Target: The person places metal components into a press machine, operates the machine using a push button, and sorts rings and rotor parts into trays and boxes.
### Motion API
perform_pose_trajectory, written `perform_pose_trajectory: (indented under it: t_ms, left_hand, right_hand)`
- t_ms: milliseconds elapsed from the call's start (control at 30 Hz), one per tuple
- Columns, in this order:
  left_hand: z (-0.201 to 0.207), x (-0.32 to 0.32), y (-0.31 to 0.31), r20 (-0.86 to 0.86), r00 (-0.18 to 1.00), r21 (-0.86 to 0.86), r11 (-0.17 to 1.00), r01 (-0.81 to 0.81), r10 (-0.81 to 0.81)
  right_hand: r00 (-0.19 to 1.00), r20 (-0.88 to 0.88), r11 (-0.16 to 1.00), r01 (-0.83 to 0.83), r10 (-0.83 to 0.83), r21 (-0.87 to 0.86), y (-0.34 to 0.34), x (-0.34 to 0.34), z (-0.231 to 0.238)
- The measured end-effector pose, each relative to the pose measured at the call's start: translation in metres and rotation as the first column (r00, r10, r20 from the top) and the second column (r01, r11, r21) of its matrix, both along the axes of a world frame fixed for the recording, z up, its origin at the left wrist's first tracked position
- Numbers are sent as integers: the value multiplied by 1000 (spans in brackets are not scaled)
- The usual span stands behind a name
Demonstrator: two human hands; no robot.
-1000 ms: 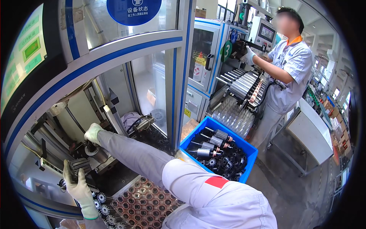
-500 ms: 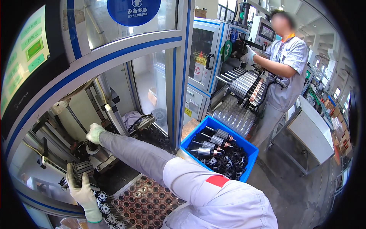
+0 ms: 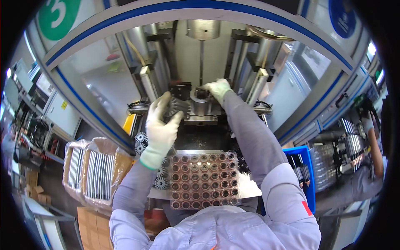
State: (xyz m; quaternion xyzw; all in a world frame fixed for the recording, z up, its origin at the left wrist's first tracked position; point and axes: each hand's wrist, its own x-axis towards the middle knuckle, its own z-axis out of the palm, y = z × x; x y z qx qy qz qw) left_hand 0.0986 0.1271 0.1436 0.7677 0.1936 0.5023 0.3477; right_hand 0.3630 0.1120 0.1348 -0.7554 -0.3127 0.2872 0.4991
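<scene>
Our left hand (image 3: 160, 127), in a white glove, has its thumb and fingers clamped on a dark toothed core (image 3: 180, 107), just left of an upright metal cylinder (image 3: 201, 107). Our right hand (image 3: 218, 88), gloved too, is curled with its fingertips at the cylinder's top; we cannot tell whether they grip anything there.

From the left, we see a green round sign (image 3: 59, 16) bearing one large white character. Below it, two plastic-lined boxes (image 3: 118, 155) hold rows of shiny metal rods (image 3: 99, 175). Toward the left edge of the counter (image 3: 250, 188) lie pale-faced cores (image 3: 160, 182). Beside them, a clear tray (image 3: 238, 180) full of copper-coloured rings (image 3: 204, 176) reaches past the counter's near edge. Beyond the right edge, a blue bin (image 3: 311, 183), partly hidden by our sleeve, holds rotors with metal shafts (image 3: 299, 164). At the upper right is a blue round sign (image 3: 342, 16), its white marks too blurred to read.
</scene>
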Motion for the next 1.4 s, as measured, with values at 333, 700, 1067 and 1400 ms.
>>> perform_pose_trajectory:
  t_ms: [333,700,1067,1400]
  left_hand:
    - [11,83,12,37,996,-26,996,84,-83]
    - [5,114,92,-172,906,-62,923,381,-386]
    - [-5,136,90,-264,948,78,975,208,-180]
    - [7,147,70,-402,913,72,996,-43,68]
  right_hand:
    - [979,75,936,158,-191,316,-7,22,-42]
    - [980,182,993,-94,81,69,-232,-105,-69]
    - [715,689,948,125,118,-292,-337,-79,-154]
    - [667,660,863,48,347,-503,-315,-78,-167]
